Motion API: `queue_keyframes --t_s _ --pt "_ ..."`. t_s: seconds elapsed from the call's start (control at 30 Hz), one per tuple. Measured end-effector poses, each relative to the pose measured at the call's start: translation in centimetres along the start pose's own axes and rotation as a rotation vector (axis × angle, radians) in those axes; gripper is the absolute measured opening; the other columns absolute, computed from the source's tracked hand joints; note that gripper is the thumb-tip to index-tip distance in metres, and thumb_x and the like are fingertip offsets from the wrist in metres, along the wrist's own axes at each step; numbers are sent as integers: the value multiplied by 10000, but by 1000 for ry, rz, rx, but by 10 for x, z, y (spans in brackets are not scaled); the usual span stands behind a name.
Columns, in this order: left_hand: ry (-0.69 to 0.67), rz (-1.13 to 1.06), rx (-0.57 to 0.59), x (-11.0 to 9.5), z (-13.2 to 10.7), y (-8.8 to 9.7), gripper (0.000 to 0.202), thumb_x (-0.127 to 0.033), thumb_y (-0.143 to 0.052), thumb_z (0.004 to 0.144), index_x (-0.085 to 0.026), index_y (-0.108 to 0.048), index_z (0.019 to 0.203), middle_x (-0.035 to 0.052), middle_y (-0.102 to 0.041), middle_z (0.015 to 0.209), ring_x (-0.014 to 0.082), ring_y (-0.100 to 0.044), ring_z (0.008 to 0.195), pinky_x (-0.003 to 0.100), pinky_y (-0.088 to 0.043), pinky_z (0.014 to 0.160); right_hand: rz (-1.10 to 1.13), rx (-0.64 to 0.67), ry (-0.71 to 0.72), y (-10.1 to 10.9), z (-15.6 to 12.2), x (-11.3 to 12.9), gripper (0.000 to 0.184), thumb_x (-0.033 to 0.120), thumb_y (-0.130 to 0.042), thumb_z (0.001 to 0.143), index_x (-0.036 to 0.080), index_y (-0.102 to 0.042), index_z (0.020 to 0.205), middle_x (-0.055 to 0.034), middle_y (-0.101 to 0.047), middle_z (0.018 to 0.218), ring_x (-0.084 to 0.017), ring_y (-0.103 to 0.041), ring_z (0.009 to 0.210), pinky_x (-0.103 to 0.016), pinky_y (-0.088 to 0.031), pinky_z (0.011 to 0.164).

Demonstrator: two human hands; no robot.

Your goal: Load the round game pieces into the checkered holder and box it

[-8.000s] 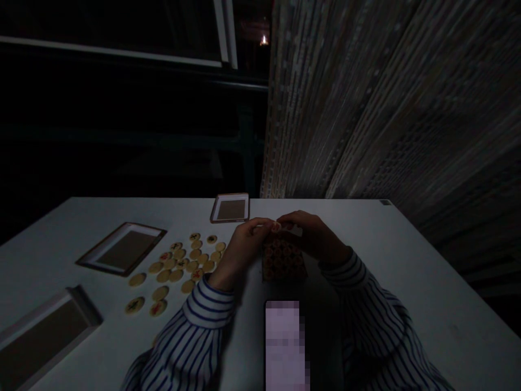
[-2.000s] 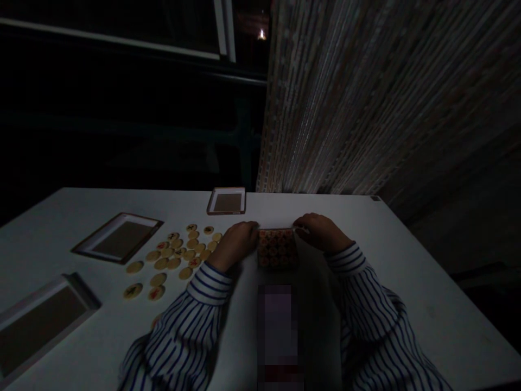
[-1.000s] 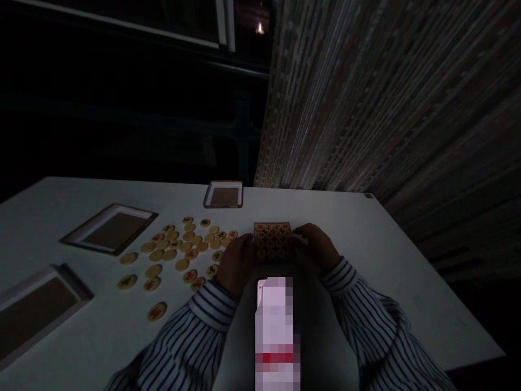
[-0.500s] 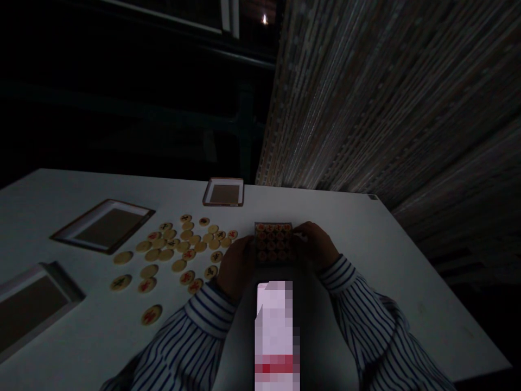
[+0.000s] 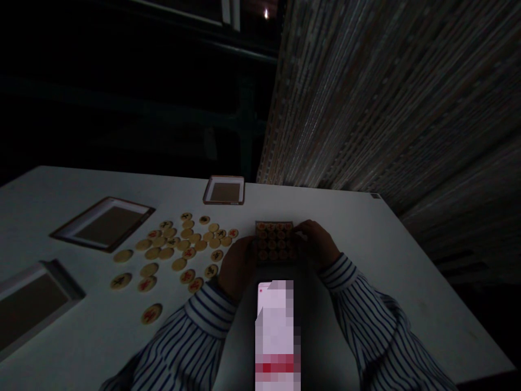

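Several rows of round, tan pieces with red characters (image 5: 273,243) sit in a shallow, square-looking box (image 5: 274,222) mid-worktop (image 5: 350,217) in the head view, just right of scattered round, tan pieces (image 5: 179,264) and beyond a lit phone (image 5: 274,326). The left hand (image 5: 237,266) curls at its left side, the right hand (image 5: 317,244) at its right; it is too dark to tell whether either grips. The box seems stiff and fairly light, its smooth, hard pieces likely to slide if tipped, so opposite side walls, kept level, look the best hold.
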State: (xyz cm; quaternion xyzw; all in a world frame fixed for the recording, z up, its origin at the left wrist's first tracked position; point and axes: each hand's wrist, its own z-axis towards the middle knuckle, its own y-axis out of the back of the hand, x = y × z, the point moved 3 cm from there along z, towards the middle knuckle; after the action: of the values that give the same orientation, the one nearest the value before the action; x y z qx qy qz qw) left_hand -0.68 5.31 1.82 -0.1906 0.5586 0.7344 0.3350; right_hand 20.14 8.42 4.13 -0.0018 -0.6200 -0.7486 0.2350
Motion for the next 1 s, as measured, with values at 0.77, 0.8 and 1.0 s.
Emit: queue_keyframes --t_s 0.77,0.8,1.0 --pt "-14 23 0 3 -1 -3 313 -289 -355 852 -144 -584 1007 88 -648 944 196 -597 881 331 -491 771 -30 38 -5 -2 1 -2 172 237 -528 794 194 -623 931 -61 -601 904 -161 -542 812 -286 -435 711" --pt "-10 19 1 3 -1 -4 315 -289 -356 852 -140 -582 1014 92 -646 951 197 -595 888 333 -490 776 -31 36 -3 -2 1 -2 170 238 -528 794 195 -624 928 -60 -601 902 -160 -542 810 -287 -435 711" --pt "-22 17 11 5 -1 -5 308 -270 -367 851 -134 -575 1031 92 -645 959 194 -593 892 336 -491 787 -33 43 -3 -2 1 -1 156 221 -544 782 196 -629 910 -55 -600 899 -156 -541 806 -282 -436 717"
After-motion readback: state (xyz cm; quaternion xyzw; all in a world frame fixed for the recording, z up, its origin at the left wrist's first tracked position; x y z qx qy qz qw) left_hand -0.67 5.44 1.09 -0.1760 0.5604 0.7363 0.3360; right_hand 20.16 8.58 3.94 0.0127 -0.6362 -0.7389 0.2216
